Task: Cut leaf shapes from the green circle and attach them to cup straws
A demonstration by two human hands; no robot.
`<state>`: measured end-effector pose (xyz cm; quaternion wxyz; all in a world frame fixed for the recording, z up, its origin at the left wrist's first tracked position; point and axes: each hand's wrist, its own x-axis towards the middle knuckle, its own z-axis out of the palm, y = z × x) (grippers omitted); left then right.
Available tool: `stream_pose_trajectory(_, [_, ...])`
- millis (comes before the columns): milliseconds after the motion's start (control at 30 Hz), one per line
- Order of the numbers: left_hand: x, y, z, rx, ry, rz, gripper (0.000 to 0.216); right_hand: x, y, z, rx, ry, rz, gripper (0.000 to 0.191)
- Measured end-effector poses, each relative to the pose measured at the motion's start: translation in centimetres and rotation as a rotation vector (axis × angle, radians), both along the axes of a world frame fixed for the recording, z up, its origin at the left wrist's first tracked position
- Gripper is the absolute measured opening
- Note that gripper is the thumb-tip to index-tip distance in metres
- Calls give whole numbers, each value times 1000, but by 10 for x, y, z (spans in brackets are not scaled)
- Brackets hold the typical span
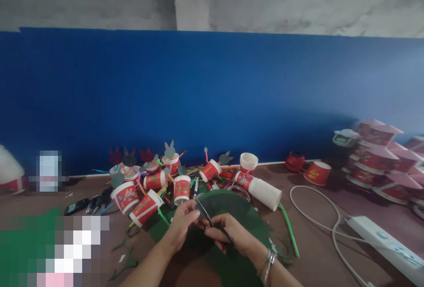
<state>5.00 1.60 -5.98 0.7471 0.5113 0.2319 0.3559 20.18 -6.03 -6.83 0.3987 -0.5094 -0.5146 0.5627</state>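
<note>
In my right hand [233, 233] is a pair of scissors [226, 236] with dark handles, its blades pointing up and away to the left. My left hand [181, 225] is closed in a pinch beside the blades. Between its fingers there seems to be a small dark green piece of paper, mostly hidden. Below both hands lies a large dark green paper sheet [228, 203]. Just beyond the left hand stands a red-and-white paper cup [182, 188], with a marker [196, 186] next to it.
Several decorated cups [126, 197] with straws and rabbit-shaped cutouts [169, 151] crowd the left and middle. A stack of nested cups [265, 193] lies right of centre. Farther right are a white cable [334, 205], a power strip [387, 243] and piled red bowls [380, 159]. Green scraps [127, 265] lie at left.
</note>
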Motion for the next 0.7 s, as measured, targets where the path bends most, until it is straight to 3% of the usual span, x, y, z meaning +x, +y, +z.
stream_pose_trajectory(333, [-2,0,1,-37,-40,-51,19,7,-1,9,-79,52,69,31])
stream_pose_trajectory(700, [-5,2,-1,-48,-49,-113,14,11,0,5,-103,60,107,27])
